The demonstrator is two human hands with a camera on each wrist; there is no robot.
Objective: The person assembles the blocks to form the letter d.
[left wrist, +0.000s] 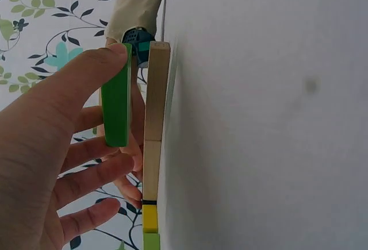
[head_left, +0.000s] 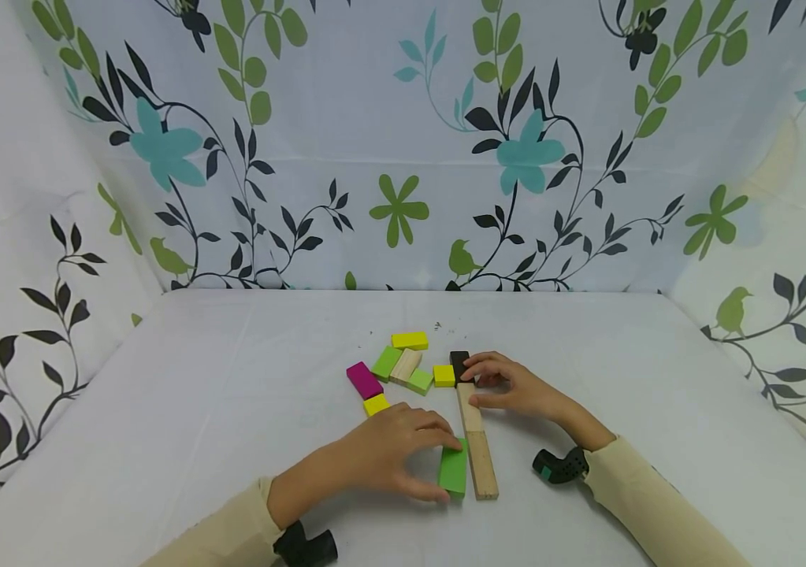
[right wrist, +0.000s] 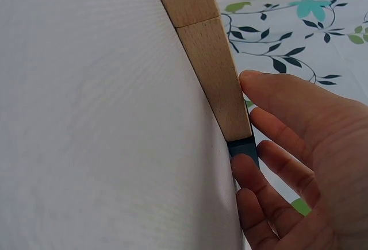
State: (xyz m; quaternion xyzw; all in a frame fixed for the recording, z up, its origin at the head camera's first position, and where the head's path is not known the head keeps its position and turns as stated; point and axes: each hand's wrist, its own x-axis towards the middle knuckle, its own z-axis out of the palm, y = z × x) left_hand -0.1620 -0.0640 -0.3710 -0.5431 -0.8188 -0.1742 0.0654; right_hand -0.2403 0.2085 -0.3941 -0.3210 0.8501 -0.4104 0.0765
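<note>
My left hand (head_left: 394, 447) pinches a bright green block (head_left: 453, 468) by its ends, between thumb and forefinger. In the left wrist view that green block (left wrist: 117, 97) is apart from the row of wooden blocks (left wrist: 156, 92), its other fingers spread. Two plain wooden blocks (head_left: 482, 465) lie end to end, in line with a black block (head_left: 459, 364). My right hand (head_left: 516, 386) is at the far end of this row. Its thumb touches the nearer wooden block (right wrist: 215, 83), and the fingertips rest by the black block (right wrist: 246, 151).
Left of the black block lie a yellow block (head_left: 443, 376), a light green block (head_left: 420, 381), a wooden block (head_left: 406, 366) and another green block (head_left: 386, 363). Beyond is a yellow block (head_left: 410, 340). A magenta block (head_left: 364, 380) meets a yellow one (head_left: 377, 405) near my left hand.
</note>
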